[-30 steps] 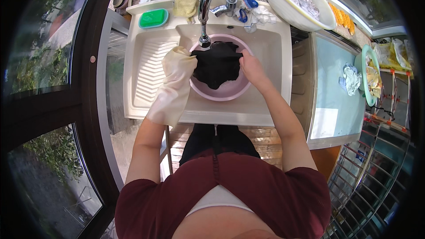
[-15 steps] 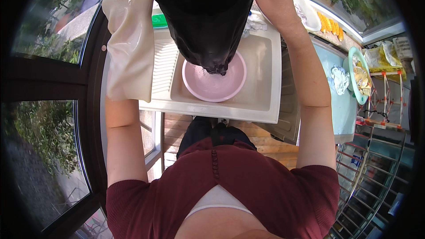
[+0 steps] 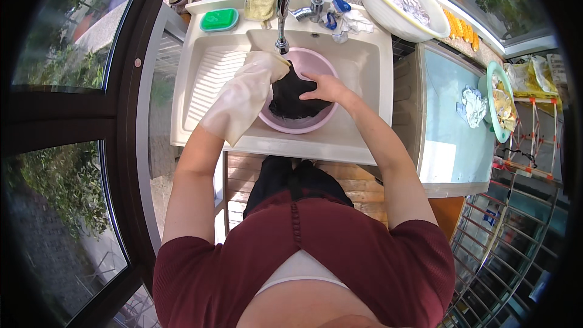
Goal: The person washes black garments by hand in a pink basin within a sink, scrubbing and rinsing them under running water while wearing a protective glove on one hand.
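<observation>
A wet black cloth garment (image 3: pixel 293 96) lies bunched in a pink basin (image 3: pixel 303 129), which stands in a cream sink (image 3: pixel 358 64). My left hand (image 3: pixel 270 68) wears a loose whitish rubber glove and meets the cloth's upper left edge; its fingers are hidden. Bare, my right hand (image 3: pixel 327 88) rests on the right side of the cloth, thumb and fingers spread apart. Right above the basin ends the spout of a chrome faucet (image 3: pixel 283 18).
Left of the sink's back edge sits a green soap dish (image 3: pixel 219 20); a yellowish rag (image 3: pixel 261 2) lies beside it. A white tub (image 3: pixel 405 6) of laundry is at the back right. Next to the sink, a pale blue surface (image 3: pixel 446 106) carries a crumpled cloth and a green basin (image 3: pixel 495 109).
Both hands have come down from high in front of me, lowering the black garment into the pink basin. My right hand has let go of its upper edge, and its fingers are now spread.
</observation>
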`<state>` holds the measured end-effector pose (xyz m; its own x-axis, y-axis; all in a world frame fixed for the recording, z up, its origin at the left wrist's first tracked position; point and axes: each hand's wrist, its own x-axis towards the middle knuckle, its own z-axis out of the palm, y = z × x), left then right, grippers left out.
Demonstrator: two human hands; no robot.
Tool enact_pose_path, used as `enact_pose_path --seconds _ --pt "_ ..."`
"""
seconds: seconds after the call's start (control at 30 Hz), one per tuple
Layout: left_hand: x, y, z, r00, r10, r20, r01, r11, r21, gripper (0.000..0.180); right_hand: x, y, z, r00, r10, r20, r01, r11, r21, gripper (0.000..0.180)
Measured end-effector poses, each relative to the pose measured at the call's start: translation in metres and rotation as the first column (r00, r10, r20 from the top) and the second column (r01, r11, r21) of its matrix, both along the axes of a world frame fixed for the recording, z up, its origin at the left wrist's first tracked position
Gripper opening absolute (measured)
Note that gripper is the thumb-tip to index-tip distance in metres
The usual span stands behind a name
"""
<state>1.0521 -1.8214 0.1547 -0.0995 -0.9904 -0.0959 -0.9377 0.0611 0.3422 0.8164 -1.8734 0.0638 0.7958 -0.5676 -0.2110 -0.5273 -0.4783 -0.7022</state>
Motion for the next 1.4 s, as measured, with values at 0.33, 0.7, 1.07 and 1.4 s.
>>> enact_pose_path --seconds 0.33,0.7,1.07,1.4 --pt "-0.023 0.001 0.016 0.677 0.544 -0.495 -0.221 0.792 0.568 0.065 -0.008 -0.02 -0.008 0.907 -0.416 0.061 0.27 0.689 0.672 0.048" --pt "-0.075 0.027 -0.108 0.783 0.581 -0.22 -0.535 0.811 0.239 0.053 -0.017 -0.007 -0.009 0.754 -0.64 0.149 0.238 0.478 0.845 0.052" --pt "0.008 0.05 0.022 0.583 0.486 -0.651 -0.649 0.76 -0.014 0.018 -0.106 -0.054 0.021 0.975 -0.218 0.029 0.22 0.972 -0.088 0.02" --pt "0.023 0.052 0.189 0.459 0.033 -0.888 -0.69 0.643 -0.333 0.024 -0.038 -0.04 0.247 0.815 -0.082 0.573 0.472 0.667 -0.577 0.016"
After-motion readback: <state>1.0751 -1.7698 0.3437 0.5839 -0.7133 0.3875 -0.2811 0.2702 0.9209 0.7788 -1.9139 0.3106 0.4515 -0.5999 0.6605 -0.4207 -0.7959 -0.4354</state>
